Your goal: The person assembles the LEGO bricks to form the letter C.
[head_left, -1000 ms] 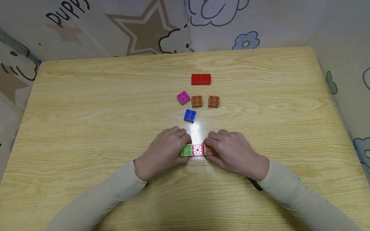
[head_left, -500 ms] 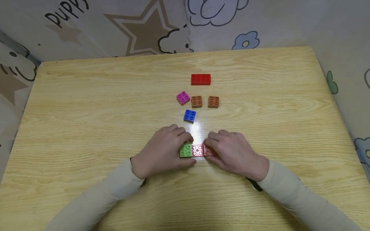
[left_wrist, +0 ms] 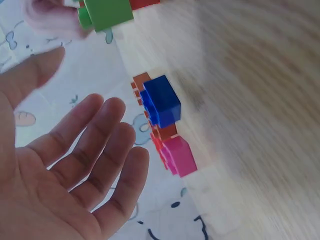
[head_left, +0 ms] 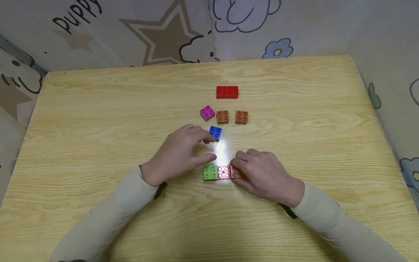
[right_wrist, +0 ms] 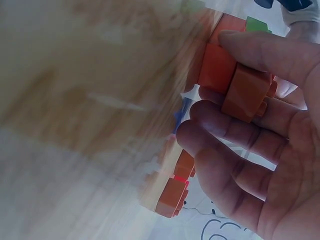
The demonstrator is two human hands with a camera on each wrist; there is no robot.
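Note:
A row of studded toy bricks lies before me: a green brick [head_left: 210, 172], a red brick [head_left: 224, 172] beside it, and a reddish-brown brick [head_left: 235, 172] at the right end. My right hand [head_left: 266, 176] pinches this end between thumb and fingers. The right wrist view shows the brown brick [right_wrist: 247, 92] stacked against a red brick [right_wrist: 217, 65] within the grip. My left hand [head_left: 180, 154] holds nothing, its thumb and fingers apart; in the head view its fingertips overlap the near edge of a blue brick [head_left: 216, 131]. The left wrist view shows that blue brick [left_wrist: 164, 101] beyond the fingers.
Behind the blue brick lie a magenta brick [head_left: 207, 113] and two brown bricks, one left [head_left: 222, 117] and one right [head_left: 241, 117]. A longer red brick [head_left: 227, 92] lies farther back. The wooden table [head_left: 114, 98] meets a patterned wall [head_left: 311, 32] at its far edge.
My left hand has let go of the green brick and moved up and away toward the blue brick, its fingers spreading. The right hand has stayed on the row's right end.

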